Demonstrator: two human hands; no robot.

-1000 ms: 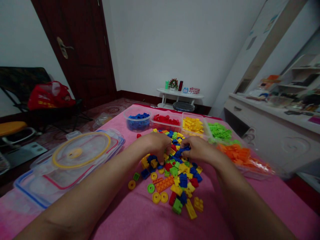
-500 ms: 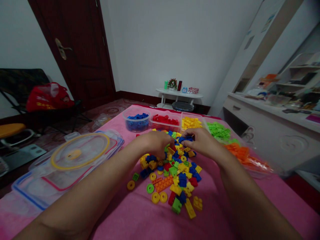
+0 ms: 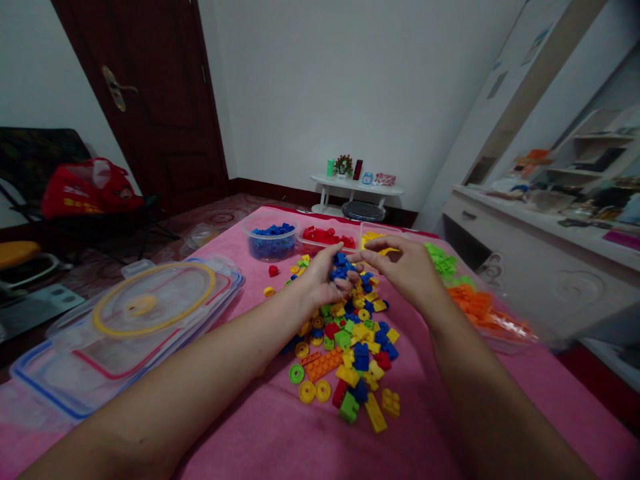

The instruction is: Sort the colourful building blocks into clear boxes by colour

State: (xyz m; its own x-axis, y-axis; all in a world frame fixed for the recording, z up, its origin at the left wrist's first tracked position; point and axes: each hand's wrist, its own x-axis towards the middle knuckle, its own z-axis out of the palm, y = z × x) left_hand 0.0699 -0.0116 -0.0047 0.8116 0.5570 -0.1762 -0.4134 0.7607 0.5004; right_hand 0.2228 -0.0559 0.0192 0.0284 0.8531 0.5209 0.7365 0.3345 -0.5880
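Note:
My left hand is turned palm up over the pile, its fingers curled round several blue toy bricks. Close beside it, my right hand reaches in from the right with its thumb and fingers a little apart. No brick shows in the right hand, and its fingertips are almost at the left hand. Below both hands spreads a mixed pile of toy bricks in yellow, blue, green, red and orange, partly hidden by the left hand and forearm. Yellow rings and a green ring lie at its near edge.
Behind the pile stand a round tub of blue bricks, a box of red bricks and a yellow one partly hidden. Green bricks and orange bricks sit at right. Stacked clear lids lie left on the pink cloth.
My left hand has lifted from the pile and turned palm up, with blue bricks now showing in it. My right hand has risen slightly off the bricks, beside the left.

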